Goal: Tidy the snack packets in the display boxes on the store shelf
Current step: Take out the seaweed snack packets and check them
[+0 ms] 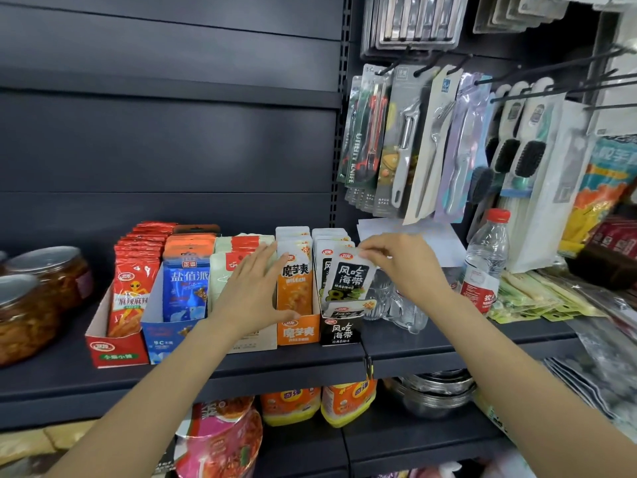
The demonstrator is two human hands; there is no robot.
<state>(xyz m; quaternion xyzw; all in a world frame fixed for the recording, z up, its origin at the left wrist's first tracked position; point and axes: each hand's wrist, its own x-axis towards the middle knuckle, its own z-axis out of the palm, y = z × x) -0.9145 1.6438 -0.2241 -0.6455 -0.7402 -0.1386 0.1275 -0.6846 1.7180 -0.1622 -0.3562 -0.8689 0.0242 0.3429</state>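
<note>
1. Five display boxes in a row on the shelf (241,369): red box (115,350), blue box (162,339), white box (256,343), orange box (298,331), black box (341,331). Packets upright in each, faces forward.
2. Left hand (250,293) laid flat over the white box's packets (224,267), fingers (265,258) straight and slightly spread, tips near the edge of the orange packets (296,281). Probably there to hold those rows upright and steady while the other hand works.
3. Right hand (401,262) pinching the top edge of one black packet (348,279), thumb and fingertips clamped on its header. Packet tilted, top leaning right, bottom tucked behind the black box's front lip; not yet square with the stack behind it.
4. Another black packet (344,310) lying low and slanted at the front of the same box, also out of line.
5. Grip at the header likely chosen because a thin pouch swings and slides easily from the top edge.
6. Red packets (129,298) and blue packets (188,291) looking orderly; black box seems the step in hand.
7. Next move, as a judgement: straighten the held packet, seat it in front of its stack, then lift the slanted one.
8. Risk: glassware (396,305) just right of the black box and a water bottle (484,260) nearby, close to the right wrist; easily knocked.
</note>
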